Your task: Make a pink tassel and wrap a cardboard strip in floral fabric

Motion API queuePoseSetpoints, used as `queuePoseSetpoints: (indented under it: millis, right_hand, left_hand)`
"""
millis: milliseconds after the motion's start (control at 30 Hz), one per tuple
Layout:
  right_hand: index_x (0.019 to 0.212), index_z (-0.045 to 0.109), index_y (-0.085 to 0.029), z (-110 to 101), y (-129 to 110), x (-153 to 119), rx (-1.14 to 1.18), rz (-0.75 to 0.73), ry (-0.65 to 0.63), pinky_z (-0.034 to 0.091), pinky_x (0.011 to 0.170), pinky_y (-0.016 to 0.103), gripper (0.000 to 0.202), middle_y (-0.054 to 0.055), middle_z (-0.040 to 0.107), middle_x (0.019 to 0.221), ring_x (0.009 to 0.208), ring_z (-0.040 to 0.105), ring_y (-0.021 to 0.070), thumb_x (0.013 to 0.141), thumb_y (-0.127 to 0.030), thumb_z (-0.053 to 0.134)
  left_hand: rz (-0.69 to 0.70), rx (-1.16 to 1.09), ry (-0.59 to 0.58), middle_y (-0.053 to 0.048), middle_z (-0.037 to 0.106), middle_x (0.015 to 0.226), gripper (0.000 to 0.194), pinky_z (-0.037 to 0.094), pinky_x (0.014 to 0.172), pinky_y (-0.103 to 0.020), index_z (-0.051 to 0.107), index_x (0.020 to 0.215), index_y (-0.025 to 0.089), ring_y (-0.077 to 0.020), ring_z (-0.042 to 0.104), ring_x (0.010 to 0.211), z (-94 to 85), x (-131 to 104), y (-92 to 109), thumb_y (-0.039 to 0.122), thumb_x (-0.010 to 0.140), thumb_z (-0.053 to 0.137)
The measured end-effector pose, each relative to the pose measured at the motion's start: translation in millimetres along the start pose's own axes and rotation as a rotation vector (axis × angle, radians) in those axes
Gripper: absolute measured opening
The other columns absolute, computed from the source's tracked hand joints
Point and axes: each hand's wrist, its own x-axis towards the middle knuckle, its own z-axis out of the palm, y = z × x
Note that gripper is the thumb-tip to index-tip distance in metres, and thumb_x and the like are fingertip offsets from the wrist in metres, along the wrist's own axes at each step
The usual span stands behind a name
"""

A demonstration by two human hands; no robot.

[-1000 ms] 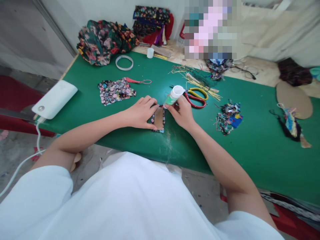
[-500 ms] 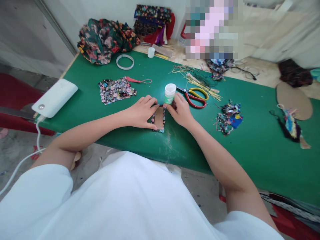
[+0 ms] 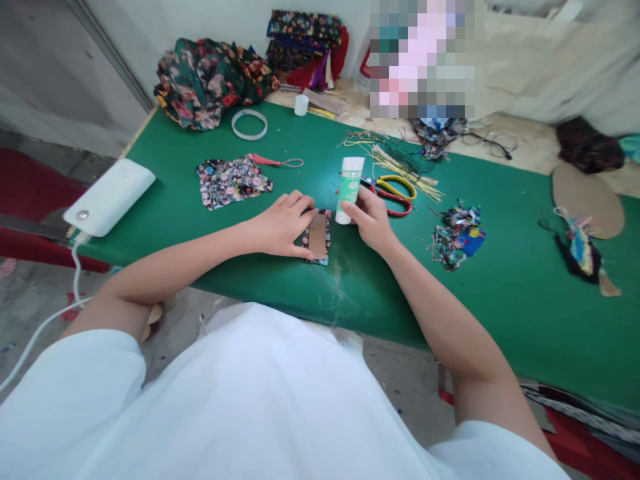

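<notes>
My left hand [image 3: 287,223] rests on the green table with its fingers spread, thumb and fingertips touching the left edge of a small floral cloth piece [image 3: 325,252]. A brown card strip [image 3: 317,236] lies on that cloth. To the right, my right hand [image 3: 371,217] is closed round a green and white glue stick [image 3: 349,190], held roughly upright beside the cloth. Scissors [image 3: 397,193] with one yellow and one red handle lie just behind my right hand, their blades partly hidden.
On the green table [image 3: 260,267] are floral patches [image 3: 233,180], a tape ring [image 3: 249,125], a white power bank [image 3: 111,197], a white cap [image 3: 301,105], straw-like strands [image 3: 400,163], cloth scraps [image 3: 457,233] and a brown oval card [image 3: 590,200].
My right hand has moved slightly right with the glue stick, away from the cloth and card. The stick's green side now shows more. My left hand has stayed in place.
</notes>
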Motion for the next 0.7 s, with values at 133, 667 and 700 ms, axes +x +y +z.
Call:
queuePoseSetpoints:
  millis: [133,667,700]
  right_hand:
    - [0.103,0.055,-0.027,4,3,-1,0.072,0.034,0.075,0.045,0.053,0.031,0.047,0.000,0.053,0.078,0.062,0.049,0.0153,0.086,-0.071,0.056]
    - [0.108,0.063,-0.025,0,-8,1,-0.225,-0.152,-0.088,0.042,0.059,0.034,0.047,0.004,0.052,0.083,0.062,0.042,0.0160,0.090,-0.067,0.052]
    - [0.107,0.063,-0.025,0,-9,1,-0.224,-0.155,-0.091,0.042,0.059,0.034,0.047,0.004,0.052,0.082,0.061,0.042,0.0157,0.090,-0.067,0.052]
  left_hand:
    - [-0.010,-0.012,-0.012,-0.027,0.049,0.136,0.091,0.037,0.106,-0.051,0.051,0.138,0.002,-0.0416,0.044,0.126,-0.5,0,1,0.069,0.078,0.064]
    - [-0.009,0.000,-0.030,-0.025,0.050,0.136,0.086,0.037,0.106,-0.051,0.052,0.136,0.004,-0.0401,0.043,0.126,-2.8,0,2,0.068,0.080,0.063]
    - [-0.011,-0.002,-0.028,-0.025,0.050,0.135,0.085,0.036,0.105,-0.050,0.052,0.136,0.004,-0.0401,0.043,0.126,-2.7,0,2,0.067,0.080,0.064]
